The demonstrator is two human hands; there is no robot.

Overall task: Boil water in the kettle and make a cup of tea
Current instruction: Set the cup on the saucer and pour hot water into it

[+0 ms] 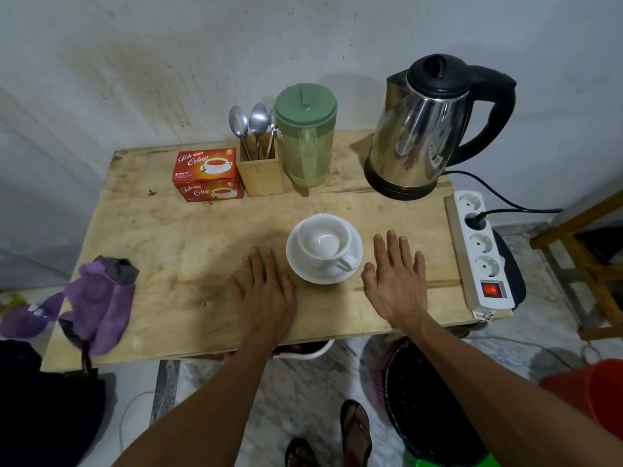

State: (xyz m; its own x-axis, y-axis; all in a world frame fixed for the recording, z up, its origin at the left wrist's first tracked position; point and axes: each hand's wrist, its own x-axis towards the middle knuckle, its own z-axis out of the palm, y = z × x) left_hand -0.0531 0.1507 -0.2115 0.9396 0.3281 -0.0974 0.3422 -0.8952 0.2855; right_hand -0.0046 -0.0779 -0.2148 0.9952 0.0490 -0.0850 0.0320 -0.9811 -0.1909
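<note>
A steel electric kettle (424, 136) with a black lid and handle stands on its base at the table's back right, lid shut. An empty white cup (322, 242) sits on a white saucer (300, 267) near the front middle. My left hand (264, 288) lies flat on the wood just left of the saucer. My right hand (396, 278) lies flat to its right. Both hands hold nothing, fingers spread. A red tea box (205, 175) sits at the back left. A green lidded water jug (306, 136) stands between the box and kettle.
A wooden holder (261, 170) with spoons stands beside the jug. A white power strip (480, 251) with a lit red switch lies along the right edge, kettle cord plugged in. A purple cloth (101, 298) hangs at the front left. A black bin (428, 399) sits below.
</note>
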